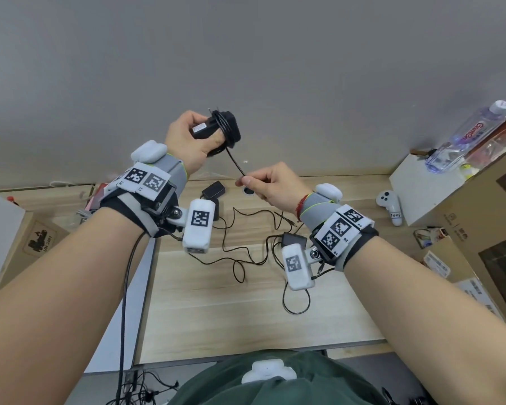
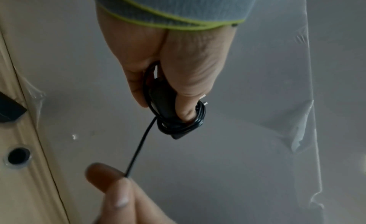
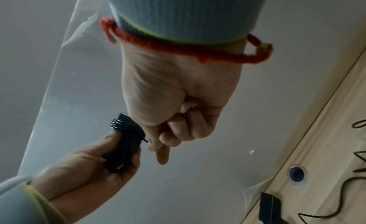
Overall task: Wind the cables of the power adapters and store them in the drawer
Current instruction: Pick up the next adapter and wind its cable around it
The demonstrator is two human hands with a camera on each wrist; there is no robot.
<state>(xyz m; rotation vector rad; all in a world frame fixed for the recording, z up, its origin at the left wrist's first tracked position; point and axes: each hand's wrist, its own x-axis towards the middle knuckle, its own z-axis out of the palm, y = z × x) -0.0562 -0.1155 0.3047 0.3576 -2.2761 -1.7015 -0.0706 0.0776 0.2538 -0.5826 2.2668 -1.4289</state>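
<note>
A black power adapter (image 1: 228,124) is raised above the desk, and my left hand (image 1: 206,133) grips it. Most of its cable is wound round the body (image 2: 174,125). A short straight length of cable (image 1: 234,162) runs down to my right hand (image 1: 246,180), which pinches its end between thumb and forefinger. The wrist views show the same: the right fingertips (image 2: 105,175) hold the taut cable (image 2: 138,146), and the left hand (image 3: 89,164) holds the adapter (image 3: 128,138). Two more black adapters (image 1: 214,190) (image 1: 294,239) lie on the wooden desk (image 1: 246,311) among loose tangled cables (image 1: 240,238).
A grey wall rises close behind the desk. A cable hole (image 1: 249,190) sits at the desk's back edge. At the right are a white controller (image 1: 389,206), a white box (image 1: 415,185), a water bottle (image 1: 465,135) and cardboard boxes (image 1: 485,217). Another cardboard box (image 1: 38,241) stands at the left.
</note>
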